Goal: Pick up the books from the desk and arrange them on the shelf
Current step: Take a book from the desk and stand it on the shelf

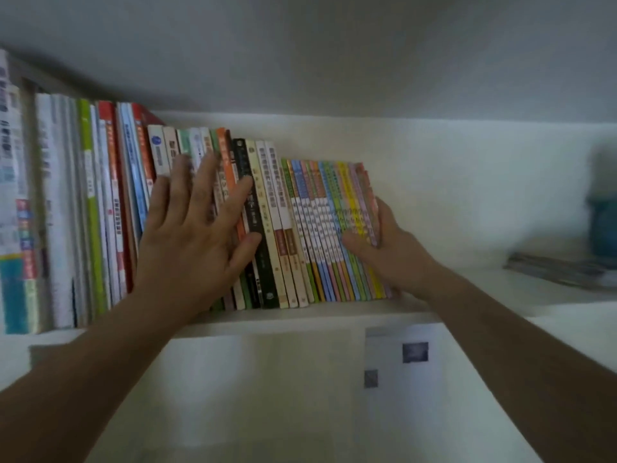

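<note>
Our left hand [193,235] lies flat, fingers spread wide, pressing the spines of the books [267,222] standing on the shelf [300,320]. Our right hand [384,248] cups the row's right end, thumb on the spines, fingers curled behind the last thin book

White shelf [300,320] holds multicoloured books [277,225]: red, green, orange, black, cream, then pastel-striped thin spines [334,228].
</note>
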Action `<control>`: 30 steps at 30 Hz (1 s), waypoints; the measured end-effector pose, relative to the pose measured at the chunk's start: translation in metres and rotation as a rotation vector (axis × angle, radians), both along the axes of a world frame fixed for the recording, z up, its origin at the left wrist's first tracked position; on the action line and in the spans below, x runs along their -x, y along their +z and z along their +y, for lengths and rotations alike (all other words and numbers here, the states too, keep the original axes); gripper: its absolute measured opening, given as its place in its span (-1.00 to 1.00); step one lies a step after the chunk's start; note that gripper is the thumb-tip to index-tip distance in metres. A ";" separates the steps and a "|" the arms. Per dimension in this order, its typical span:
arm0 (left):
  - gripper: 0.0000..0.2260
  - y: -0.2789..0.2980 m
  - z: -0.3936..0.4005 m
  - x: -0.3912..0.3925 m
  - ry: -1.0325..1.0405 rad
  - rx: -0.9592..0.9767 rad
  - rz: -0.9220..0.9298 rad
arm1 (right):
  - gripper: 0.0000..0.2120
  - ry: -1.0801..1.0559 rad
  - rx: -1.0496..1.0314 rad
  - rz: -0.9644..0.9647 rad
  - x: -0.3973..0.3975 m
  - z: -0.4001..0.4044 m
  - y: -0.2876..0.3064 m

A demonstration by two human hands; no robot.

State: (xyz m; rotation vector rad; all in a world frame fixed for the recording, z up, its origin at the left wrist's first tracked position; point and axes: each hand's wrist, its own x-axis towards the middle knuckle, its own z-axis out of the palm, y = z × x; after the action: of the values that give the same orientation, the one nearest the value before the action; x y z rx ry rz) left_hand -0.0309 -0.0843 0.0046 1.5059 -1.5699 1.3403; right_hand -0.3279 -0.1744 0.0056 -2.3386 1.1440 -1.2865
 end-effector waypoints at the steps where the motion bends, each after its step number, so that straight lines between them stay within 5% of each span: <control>1: -0.32 0.000 0.000 0.000 0.008 0.002 0.005 | -0.29 -0.021 0.023 0.025 -0.002 0.004 0.002; 10: -0.36 -0.063 0.005 0.061 -0.357 -0.149 0.270 | 0.04 -0.229 0.039 0.410 0.011 0.030 -0.021; 14: -0.58 -0.124 0.016 0.123 -0.953 -0.090 0.226 | -0.28 -0.408 0.336 0.452 0.040 0.059 -0.073; 18: -0.51 -0.223 0.014 0.189 -1.182 -0.453 0.417 | -0.40 -0.265 0.461 0.365 0.096 0.089 -0.178; 22: -0.50 -0.336 -0.002 0.241 -1.151 -0.887 0.620 | -0.49 -0.362 0.048 0.333 0.184 0.114 -0.305; 25: -0.56 -0.418 -0.013 0.280 -1.017 -1.144 0.615 | -0.50 -0.500 -0.378 0.380 0.246 0.116 -0.409; 30: -0.47 -0.540 -0.030 0.331 -0.594 -1.642 0.505 | -0.45 -0.399 -0.856 0.547 0.310 0.101 -0.540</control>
State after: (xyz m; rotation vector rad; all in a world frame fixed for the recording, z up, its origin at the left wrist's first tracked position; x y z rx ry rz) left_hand -0.3619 -0.1145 -0.5358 1.5718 -2.4645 -0.9489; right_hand -0.6376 -0.0732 -0.5347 -1.8478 1.9029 -0.0854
